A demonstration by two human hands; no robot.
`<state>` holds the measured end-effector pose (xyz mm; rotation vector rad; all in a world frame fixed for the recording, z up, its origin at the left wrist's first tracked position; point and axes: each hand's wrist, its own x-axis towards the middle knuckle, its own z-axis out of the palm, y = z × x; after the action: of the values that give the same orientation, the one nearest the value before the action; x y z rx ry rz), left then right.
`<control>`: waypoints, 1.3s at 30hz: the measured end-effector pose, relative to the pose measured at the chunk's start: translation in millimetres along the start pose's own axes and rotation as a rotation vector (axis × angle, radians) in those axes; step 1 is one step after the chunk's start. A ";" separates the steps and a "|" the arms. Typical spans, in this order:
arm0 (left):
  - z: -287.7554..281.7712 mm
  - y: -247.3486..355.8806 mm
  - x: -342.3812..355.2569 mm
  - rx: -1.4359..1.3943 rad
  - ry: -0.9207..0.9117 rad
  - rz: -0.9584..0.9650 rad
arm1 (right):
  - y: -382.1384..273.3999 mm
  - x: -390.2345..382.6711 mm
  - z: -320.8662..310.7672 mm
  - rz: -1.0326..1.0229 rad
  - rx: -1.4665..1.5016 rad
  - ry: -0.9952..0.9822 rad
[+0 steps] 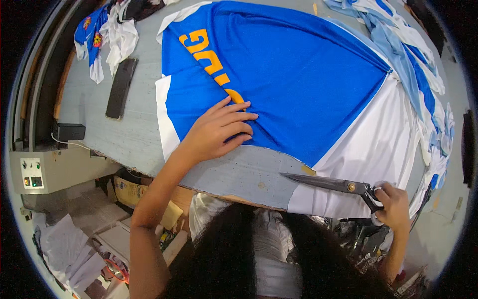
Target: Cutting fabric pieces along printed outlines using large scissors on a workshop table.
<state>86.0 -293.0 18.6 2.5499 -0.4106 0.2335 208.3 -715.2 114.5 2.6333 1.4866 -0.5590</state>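
Observation:
A blue garment panel [294,74] with yellow lettering and white edge pieces lies spread over the grey table, its cloth wrinkled. On its near left part rests my left hand [221,128], palm down with the fingers stretched out over the end of the lettering. Large dark scissors [323,183] are in my right hand [393,204], whose fingers go round the handles. Their blades look closed and point left, over the near edge of white cloth [378,134]. The blade tip is just short of the blue panel's near corner.
A black phone [121,88] lies on the table [94,112] at left, below a small blue and white garment [94,37]. Light blue, white and blue cloth [420,70] heaps along the right edge. A control box [37,172] sits at far left, with crumpled white cloth [64,254] lower down.

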 end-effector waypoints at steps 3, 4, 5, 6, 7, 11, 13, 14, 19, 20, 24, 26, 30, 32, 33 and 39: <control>2.4 14.8 1.6 0.064 -0.028 0.012 | -19.1 -29.1 15.0 -0.007 -0.227 0.270; 4.8 24.9 5.4 0.069 -0.022 0.024 | -18.7 -46.1 21.5 -0.015 -0.315 0.333; 11.6 33.8 11.2 0.071 -0.055 0.077 | -21.9 -60.9 22.7 0.017 -0.321 0.342; 17.5 44.3 13.2 0.085 -0.086 0.117 | -25.1 -71.2 23.2 0.017 -0.356 0.383; 26.7 54.9 14.4 0.077 -0.123 0.115 | -27.8 -82.4 25.0 0.018 -0.392 0.422; 80.0 104.7 8.8 -0.093 -0.363 0.223 | -36.4 -121.5 50.8 0.253 -0.287 0.551; 90.9 134.7 -3.4 -0.371 -0.497 0.429 | -38.4 -140.1 69.0 0.378 -0.268 0.617; 91.5 144.7 -6.8 -0.515 -0.558 0.558 | -41.4 -142.2 74.4 0.456 -0.185 0.690; 97.2 151.2 5.0 -0.322 -0.280 0.456 | -43.6 -128.6 110.8 0.690 0.204 0.981; 104.7 154.7 7.3 -0.200 -0.211 0.284 | -48.1 -117.7 114.5 0.686 0.239 1.099; 102.4 191.1 -4.0 -0.604 -0.440 0.439 | -51.6 -83.5 132.2 0.857 0.801 1.233; 71.1 185.4 13.0 -0.752 -0.682 0.379 | -46.9 -69.0 135.4 0.836 0.978 1.255; 48.2 102.2 57.3 -0.092 -0.157 0.253 | -46.8 -21.9 107.3 0.713 1.232 1.364; 8.1 32.0 67.3 0.045 0.261 0.092 | -48.9 5.1 88.8 0.551 1.323 1.431; -6.2 -9.6 63.2 0.285 0.415 -0.045 | -48.1 17.1 83.8 0.526 1.374 1.446; -19.9 -54.7 -30.6 0.440 0.011 -0.121 | -3.7 33.7 104.0 0.467 1.658 1.557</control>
<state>74.0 -230.7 1.1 2.9897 -0.2164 0.3215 191.9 -709.9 6.5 4.8477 -0.5495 1.2345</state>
